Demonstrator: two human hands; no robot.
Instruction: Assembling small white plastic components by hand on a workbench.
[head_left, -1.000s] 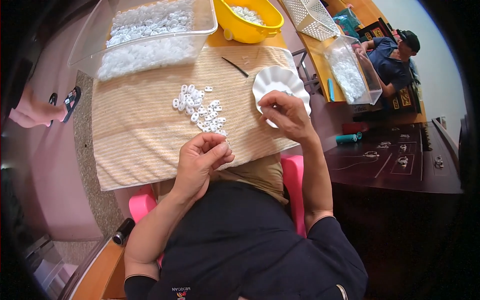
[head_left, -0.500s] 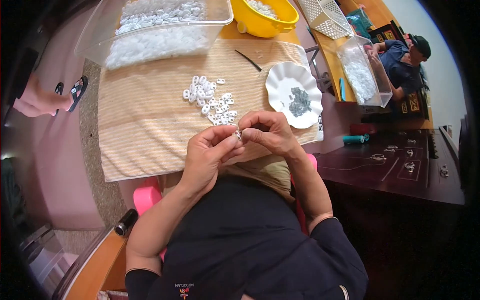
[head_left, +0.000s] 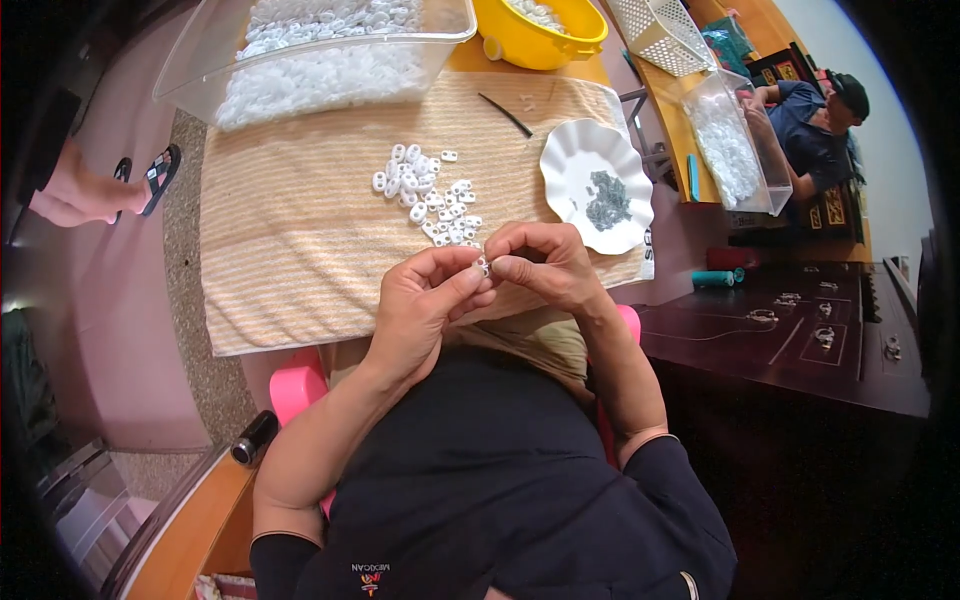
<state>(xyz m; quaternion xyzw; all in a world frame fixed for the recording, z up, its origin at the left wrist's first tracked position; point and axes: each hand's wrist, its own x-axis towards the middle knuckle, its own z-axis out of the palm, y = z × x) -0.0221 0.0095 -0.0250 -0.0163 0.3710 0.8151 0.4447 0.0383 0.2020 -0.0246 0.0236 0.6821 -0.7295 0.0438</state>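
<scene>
My left hand (head_left: 425, 305) and my right hand (head_left: 545, 265) meet fingertip to fingertip over the near edge of a striped beige cloth (head_left: 290, 215). Both pinch one small white plastic piece (head_left: 483, 266) between them. Just beyond my fingers lies a loose pile of several white plastic pieces (head_left: 430, 192) on the cloth. To the right of the pile stands a white scalloped dish (head_left: 570, 165) holding small grey metal bits (head_left: 606, 203).
A clear plastic tub (head_left: 310, 55) full of white pieces sits at the far edge, next to a yellow bowl (head_left: 545, 30) and a white basket (head_left: 665, 35). A thin black tool (head_left: 505, 115) lies on the cloth. Another person (head_left: 815, 125) works at a second clear tub (head_left: 735, 145) at the right. A sandalled foot (head_left: 150, 180) is at the left.
My right hand left the white dish and came back to meet my left hand. Both hands now pinch a white piece together. The view has tilted down slightly.
</scene>
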